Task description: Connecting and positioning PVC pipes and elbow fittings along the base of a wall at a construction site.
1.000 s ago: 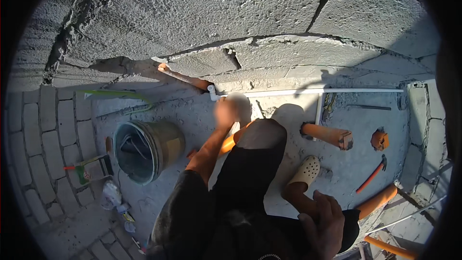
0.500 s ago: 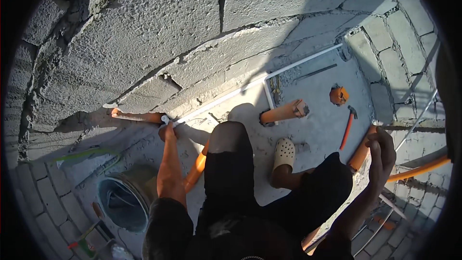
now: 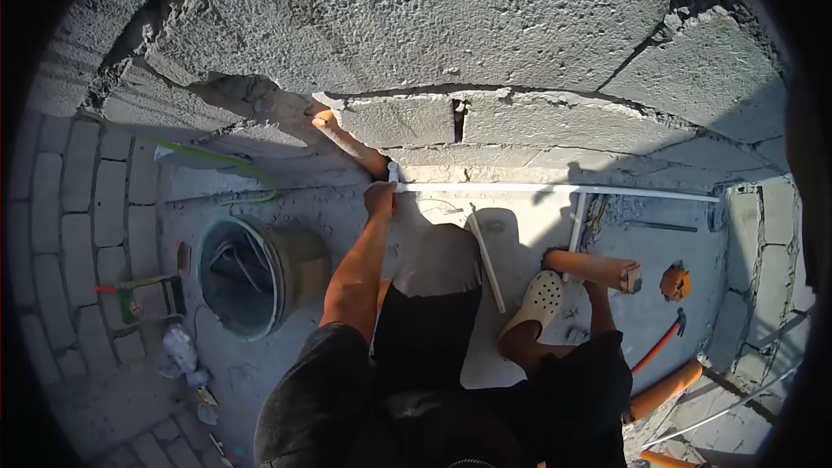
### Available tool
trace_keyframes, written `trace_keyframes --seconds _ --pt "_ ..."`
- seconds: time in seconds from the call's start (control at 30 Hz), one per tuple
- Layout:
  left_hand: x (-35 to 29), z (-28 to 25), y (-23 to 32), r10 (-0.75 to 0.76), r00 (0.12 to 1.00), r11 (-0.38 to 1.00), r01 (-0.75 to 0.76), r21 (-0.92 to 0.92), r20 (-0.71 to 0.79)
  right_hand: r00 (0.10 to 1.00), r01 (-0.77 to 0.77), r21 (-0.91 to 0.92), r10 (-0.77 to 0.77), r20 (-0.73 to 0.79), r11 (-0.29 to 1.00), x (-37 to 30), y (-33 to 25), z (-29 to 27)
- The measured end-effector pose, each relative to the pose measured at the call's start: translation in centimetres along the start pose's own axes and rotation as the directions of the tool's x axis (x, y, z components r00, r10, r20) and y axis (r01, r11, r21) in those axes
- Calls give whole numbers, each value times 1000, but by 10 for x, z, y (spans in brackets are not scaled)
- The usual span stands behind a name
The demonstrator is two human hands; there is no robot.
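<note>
Grey blocks make up the big rough block wall (image 3: 451,26) that fills the top of the view. At the foot of the wall lies a long thin white plastic pipe (image 3: 555,188), running sideways along the ground, with a short white branch (image 3: 577,221) going down from it near its right part. The person's left hand (image 3: 380,198) reaches out to the left end of that pipe, and its fingers are curled shut around the end piece. The right hand is low at the right side, mostly hidden, so I cannot tell if it is shut or spread. Another thin white pipe piece (image 3: 487,260) lies slanted on the grey floor just beside the person's bent knee (image 3: 439,251). A cream foam clog with holes (image 3: 541,302) is on the person's foot. Left of the arm stands a round grey bucket (image 3: 251,273), dusty inside. An orange pipe stub (image 3: 347,140) sticks out of the wall just above the hand. A thicker orange pipe (image 3: 594,267) lies on the floor to the right, near a small orange round piece (image 3: 676,282). A hammer with an orange handle (image 3: 660,342) lies near that, well apart from the left hand.
</note>
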State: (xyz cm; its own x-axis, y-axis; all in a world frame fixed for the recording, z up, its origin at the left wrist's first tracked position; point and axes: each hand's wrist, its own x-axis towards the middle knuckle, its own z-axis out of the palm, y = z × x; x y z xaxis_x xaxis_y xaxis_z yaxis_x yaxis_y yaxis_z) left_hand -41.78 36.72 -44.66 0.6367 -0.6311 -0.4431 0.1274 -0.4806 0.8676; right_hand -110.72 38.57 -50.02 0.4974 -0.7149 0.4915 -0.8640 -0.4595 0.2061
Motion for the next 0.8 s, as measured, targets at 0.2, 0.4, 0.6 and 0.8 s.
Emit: trace_keyframes --seconds 0.2,0.4,0.6,0.8 --pt "-20 -35 -4 -75 997 981 67 -183 -35 591 -765 312 424 686 563 91 1 35" --pt "-22 -39 -7 -118 993 959 107 -262 -28 543 -840 438 477 691 321 183 9 7" --pt "-33 -38 11 -154 988 954 150 -260 5 421 -853 521 537 731 -41 161 59 79" --pt "-36 -42 9 -146 989 963 137 -233 -21 336 -707 456 311 889 -540 160 53 84"
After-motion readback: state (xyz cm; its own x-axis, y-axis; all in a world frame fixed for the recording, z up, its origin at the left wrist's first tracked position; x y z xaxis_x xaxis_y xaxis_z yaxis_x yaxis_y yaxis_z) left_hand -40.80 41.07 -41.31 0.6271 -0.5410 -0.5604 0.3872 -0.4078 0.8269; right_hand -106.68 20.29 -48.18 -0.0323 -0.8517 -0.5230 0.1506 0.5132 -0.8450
